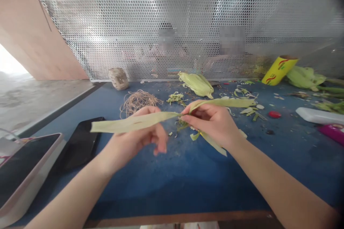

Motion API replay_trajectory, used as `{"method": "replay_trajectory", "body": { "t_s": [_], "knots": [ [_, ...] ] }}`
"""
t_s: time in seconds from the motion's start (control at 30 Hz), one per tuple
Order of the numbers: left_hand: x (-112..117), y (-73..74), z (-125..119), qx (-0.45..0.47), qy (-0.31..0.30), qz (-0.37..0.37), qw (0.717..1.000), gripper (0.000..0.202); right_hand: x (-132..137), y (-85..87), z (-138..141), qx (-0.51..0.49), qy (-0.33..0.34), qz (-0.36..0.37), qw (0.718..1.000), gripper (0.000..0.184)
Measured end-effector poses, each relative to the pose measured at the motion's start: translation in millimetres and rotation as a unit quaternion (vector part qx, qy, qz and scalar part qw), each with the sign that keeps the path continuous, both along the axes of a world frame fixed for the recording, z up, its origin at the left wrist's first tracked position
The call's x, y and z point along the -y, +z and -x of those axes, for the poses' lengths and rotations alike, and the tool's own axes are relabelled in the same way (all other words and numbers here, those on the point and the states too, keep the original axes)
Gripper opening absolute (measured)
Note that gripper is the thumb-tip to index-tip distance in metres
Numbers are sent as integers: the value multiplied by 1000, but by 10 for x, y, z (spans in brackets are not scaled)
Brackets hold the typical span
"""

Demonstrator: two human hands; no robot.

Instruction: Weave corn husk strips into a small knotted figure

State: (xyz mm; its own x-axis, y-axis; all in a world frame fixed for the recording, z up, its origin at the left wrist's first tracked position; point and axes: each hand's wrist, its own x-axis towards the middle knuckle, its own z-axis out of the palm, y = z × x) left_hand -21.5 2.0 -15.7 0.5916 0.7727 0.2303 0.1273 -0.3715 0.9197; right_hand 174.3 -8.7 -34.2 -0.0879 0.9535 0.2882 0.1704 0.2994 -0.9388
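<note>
In my right hand (212, 121), thumb and fingers pinch pale green corn husk strips (139, 121) where they come together. One strip stretches left across my left hand (142, 134); another husk strip (228, 102) runs right over my right hand, and a shorter one hangs below it. My left hand is behind and under the long strip, its fingers loosely bent and apart, gripping nothing that I can see. The strip hides part of that hand. Just beyond lies a tangle of brown twine (140, 102), with a small heap of green shreds (176, 98) beside it.
The blue table (172, 182) carries a husk-wrapped corn ear (197, 84), a yellow tube (279, 70), a jar (118, 78), a red piece (274, 114) and a white-handled object (319, 115). Two phones (80, 143) (27, 168) lie left. Behind stands a perforated metal screen (188, 14).
</note>
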Motion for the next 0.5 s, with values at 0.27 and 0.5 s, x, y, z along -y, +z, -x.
{"method": "replay_trajectory", "body": {
  "t_s": [0.27, 0.5],
  "knots": [
    [-44, -207, -159, -164, 144, -184, 959, 22, 1, -56, 100, 8, 83, -7, 996, 9],
    [-113, -308, -175, -163, 81, -242, 953, 4, -37, -96, 48, 7, 118, 112, 987, 25]
  ]
}}
